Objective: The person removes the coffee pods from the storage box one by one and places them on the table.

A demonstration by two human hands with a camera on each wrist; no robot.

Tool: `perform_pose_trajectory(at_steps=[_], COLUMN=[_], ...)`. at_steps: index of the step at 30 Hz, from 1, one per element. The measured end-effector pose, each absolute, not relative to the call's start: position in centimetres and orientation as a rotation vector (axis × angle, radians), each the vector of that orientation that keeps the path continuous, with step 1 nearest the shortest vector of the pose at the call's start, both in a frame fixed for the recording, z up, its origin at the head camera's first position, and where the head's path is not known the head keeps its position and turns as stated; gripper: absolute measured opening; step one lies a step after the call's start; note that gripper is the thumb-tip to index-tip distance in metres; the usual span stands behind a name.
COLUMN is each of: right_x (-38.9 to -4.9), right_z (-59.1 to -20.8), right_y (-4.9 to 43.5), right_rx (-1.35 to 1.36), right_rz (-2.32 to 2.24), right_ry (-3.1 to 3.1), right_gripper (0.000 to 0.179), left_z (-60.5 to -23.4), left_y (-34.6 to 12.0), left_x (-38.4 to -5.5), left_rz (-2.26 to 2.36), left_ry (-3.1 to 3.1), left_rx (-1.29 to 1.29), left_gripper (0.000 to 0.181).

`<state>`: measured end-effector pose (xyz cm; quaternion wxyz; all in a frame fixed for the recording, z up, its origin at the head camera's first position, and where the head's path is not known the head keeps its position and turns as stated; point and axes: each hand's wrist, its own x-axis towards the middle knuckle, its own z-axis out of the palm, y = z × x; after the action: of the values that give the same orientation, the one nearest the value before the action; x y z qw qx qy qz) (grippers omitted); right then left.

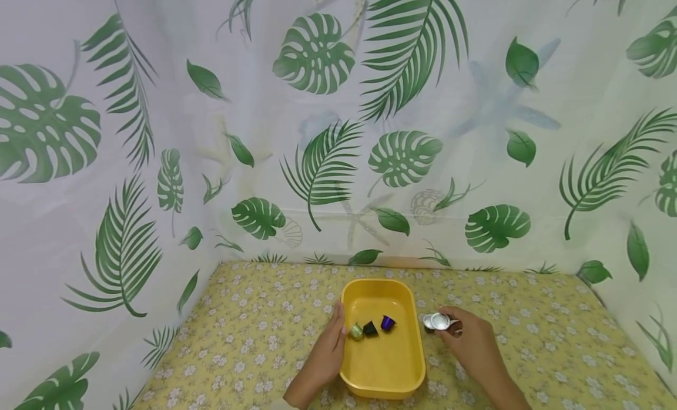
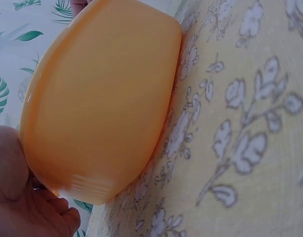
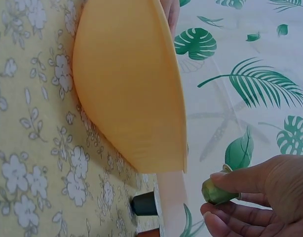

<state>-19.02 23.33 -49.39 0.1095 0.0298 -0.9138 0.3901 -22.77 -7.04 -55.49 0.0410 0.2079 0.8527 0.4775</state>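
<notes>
A yellow plastic tub (image 1: 383,369) stands on the table. Inside it lie a light green coffee capsule (image 1: 356,332), a black capsule (image 1: 370,329) and a purple capsule (image 1: 388,323). My left hand (image 1: 329,342) holds the tub's left rim, its thumb tip over the edge; the left wrist view has this hand (image 2: 28,197) against the tub wall. To the right of the tub, my right hand (image 1: 473,339) pinches a green coffee capsule (image 3: 218,192) between thumb and fingers. Beside that hand, a dark green capsule (image 3: 145,203) stands on the table, lid up.
Part of a brown capsule (image 3: 149,232) shows at the lower edge of the right wrist view. A yellow flowered cloth (image 1: 254,339) covers the table. White leaf-print sheets (image 1: 338,122) hang behind it and along both sides.
</notes>
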Motion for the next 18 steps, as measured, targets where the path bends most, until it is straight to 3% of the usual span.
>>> perform_pose_trajectory(at_steps=[18], right_x=[-19.7], right_z=[-51.3], right_y=[26.4], right_rx=[-0.011], right_rz=[1.102], right_ry=[-2.663], right_gripper=[0.042], left_z=[-55.3], left_y=[-7.0], left_x=[-22.6], left_rz=[1.461], left_ry=[2.624], left_rx=[0.624], left_gripper=[0.055])
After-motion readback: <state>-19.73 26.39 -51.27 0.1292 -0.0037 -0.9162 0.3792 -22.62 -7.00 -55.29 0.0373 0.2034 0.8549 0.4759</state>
